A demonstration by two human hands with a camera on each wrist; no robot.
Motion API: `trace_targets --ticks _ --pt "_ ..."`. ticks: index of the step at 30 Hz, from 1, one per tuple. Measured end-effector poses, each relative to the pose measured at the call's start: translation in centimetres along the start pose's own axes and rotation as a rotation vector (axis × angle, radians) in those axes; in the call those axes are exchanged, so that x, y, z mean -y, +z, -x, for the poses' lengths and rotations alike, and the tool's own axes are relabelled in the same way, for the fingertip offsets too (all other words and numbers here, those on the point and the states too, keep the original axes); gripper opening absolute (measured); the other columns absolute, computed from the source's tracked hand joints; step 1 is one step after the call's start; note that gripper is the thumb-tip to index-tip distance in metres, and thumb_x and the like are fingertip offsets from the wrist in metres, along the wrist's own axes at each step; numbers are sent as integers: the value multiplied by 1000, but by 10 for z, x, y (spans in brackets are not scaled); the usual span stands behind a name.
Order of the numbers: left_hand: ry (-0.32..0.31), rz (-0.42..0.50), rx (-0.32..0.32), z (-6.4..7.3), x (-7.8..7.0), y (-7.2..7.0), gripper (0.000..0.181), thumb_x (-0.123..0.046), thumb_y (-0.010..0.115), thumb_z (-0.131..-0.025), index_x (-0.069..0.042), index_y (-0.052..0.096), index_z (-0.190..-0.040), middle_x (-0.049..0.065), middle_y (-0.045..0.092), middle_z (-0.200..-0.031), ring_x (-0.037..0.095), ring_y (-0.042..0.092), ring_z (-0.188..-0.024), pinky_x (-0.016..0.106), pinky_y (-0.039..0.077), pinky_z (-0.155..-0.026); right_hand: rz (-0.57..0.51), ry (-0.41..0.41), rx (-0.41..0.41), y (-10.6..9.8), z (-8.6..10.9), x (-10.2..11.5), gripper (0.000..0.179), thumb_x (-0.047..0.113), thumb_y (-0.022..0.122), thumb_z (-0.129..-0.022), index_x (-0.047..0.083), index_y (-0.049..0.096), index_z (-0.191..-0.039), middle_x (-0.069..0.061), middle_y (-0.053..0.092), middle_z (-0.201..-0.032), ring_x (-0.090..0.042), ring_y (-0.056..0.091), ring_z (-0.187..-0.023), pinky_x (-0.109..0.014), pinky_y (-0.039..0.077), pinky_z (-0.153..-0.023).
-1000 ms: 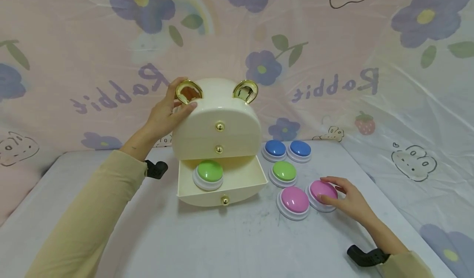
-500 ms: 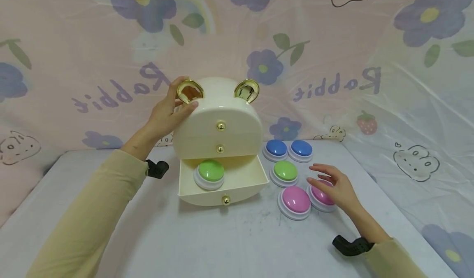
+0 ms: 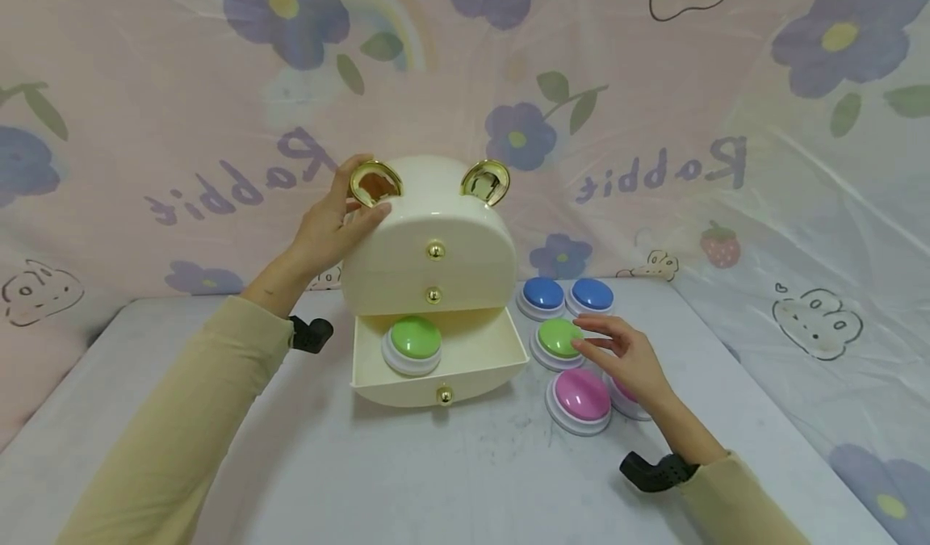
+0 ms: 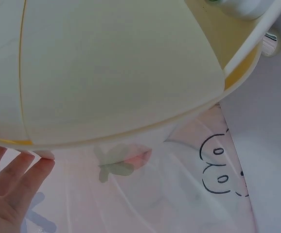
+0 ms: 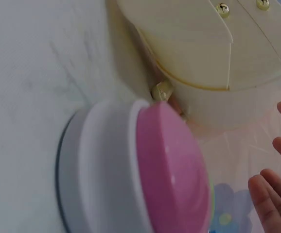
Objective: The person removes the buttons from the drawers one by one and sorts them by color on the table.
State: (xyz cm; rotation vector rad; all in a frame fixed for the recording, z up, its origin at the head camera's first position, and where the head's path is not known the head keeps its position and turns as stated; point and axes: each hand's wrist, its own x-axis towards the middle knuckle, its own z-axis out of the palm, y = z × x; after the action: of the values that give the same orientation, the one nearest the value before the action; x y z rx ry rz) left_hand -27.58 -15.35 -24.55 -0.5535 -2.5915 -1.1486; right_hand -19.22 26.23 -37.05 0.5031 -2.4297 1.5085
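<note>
A cream drawer box [image 3: 429,222] with two gold ears stands mid-table, its bottom drawer [image 3: 472,351] pulled out. Inside the drawer sits a white-based button with a green top [image 3: 414,339]. My left hand [image 3: 327,226] holds the box at its upper left, thumb in front of the ear and fingers behind; the left wrist view shows fingertips [image 4: 43,162] along the box's edge. My right hand [image 3: 628,355] hovers with spread fingers at the green button [image 3: 558,339] on the table, fingertips overlapping its right side. In the right wrist view, that hand's fingers hold nothing.
Two blue buttons [image 3: 543,293] stand behind the green one. Nearer me are a pink button [image 3: 583,396] and a second pink button [image 3: 626,400], partly covered by my right hand. A printed cloth [image 3: 436,85] hangs behind the white table [image 3: 327,464].
My right hand has left the right-hand pink button and moved left and away from me to the green button on the table. My left hand keeps its place on the box.
</note>
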Motion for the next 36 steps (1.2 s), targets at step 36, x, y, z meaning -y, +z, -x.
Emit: trace_targets --ticks 36 --pt "13 1 -5 -1 -3 4 68 -49 49 -94 -41 8 -149 22 39 -148 44 45 -130 68 37 -99 -81 23 277 78 -60 54 33 10 67 -89 -3 64 -119 -25 62 -120 -31 64 -108 -28 53 -91"
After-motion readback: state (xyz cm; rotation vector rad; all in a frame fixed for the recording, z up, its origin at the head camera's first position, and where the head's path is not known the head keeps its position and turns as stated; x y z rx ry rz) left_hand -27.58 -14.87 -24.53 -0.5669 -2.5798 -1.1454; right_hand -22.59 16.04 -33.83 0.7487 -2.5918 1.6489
